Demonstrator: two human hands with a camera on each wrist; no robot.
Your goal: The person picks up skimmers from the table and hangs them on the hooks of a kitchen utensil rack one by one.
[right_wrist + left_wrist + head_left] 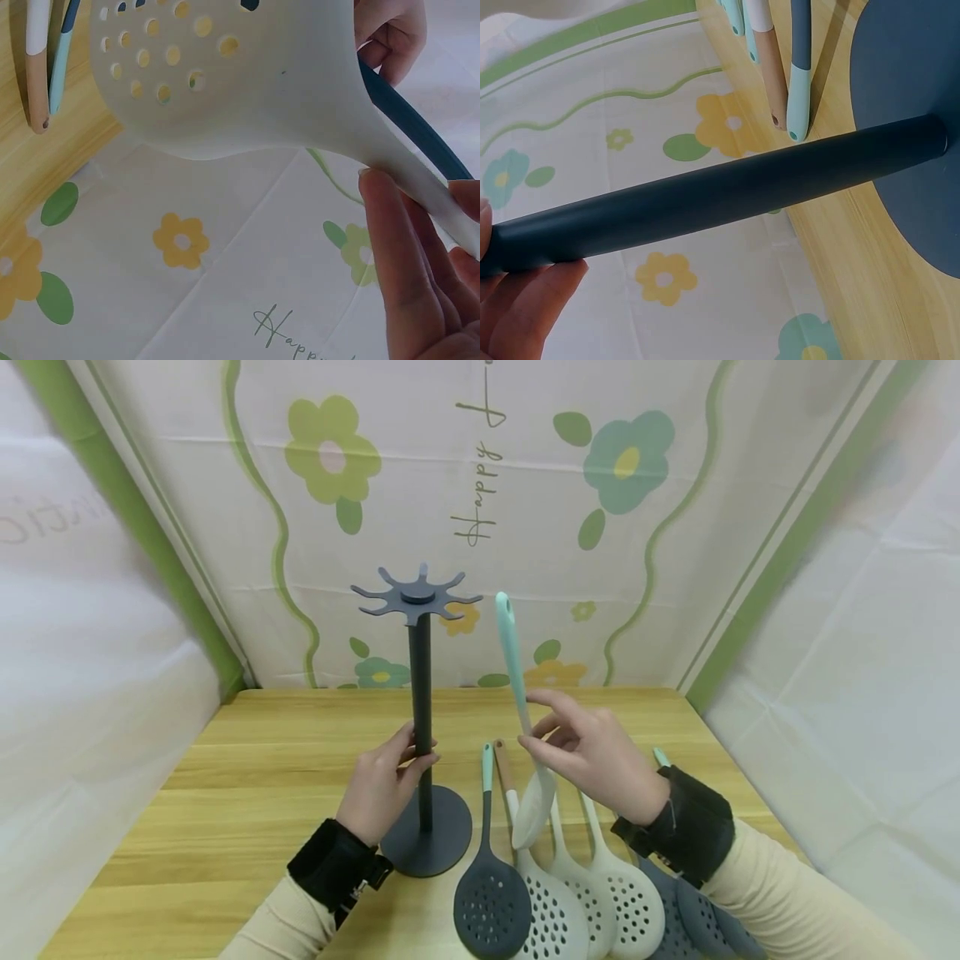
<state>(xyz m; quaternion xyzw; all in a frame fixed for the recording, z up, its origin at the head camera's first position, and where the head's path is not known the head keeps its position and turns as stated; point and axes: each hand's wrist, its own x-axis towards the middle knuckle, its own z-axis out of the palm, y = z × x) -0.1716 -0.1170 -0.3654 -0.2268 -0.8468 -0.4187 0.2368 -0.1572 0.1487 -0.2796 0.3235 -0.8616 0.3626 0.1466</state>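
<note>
My left hand (pixel 377 787) grips the upright post of a dark utensil stand (pixel 422 685) with a round base and a star-shaped top of hooked arms. In the left wrist view, fingers (pixel 536 304) wrap the post's near end. My right hand (pixel 596 758) pinches a white skimmer (pixel 511 652) with a mint handle, raised to the right of the stand. Its handle end points up and its head hangs down. The right wrist view shows the perforated head (pixel 247 97) up close, fingers and thumb around the white neck.
Side by side on the wooden table (pixel 285 760) lie a dark skimmer (pixel 491 902) with a mint handle and several white skimmers (pixel 628 897). Further dark utensils (pixel 701 918) lie under my right forearm. A flower-printed cloth (pixel 412 510) hangs behind the table.
</note>
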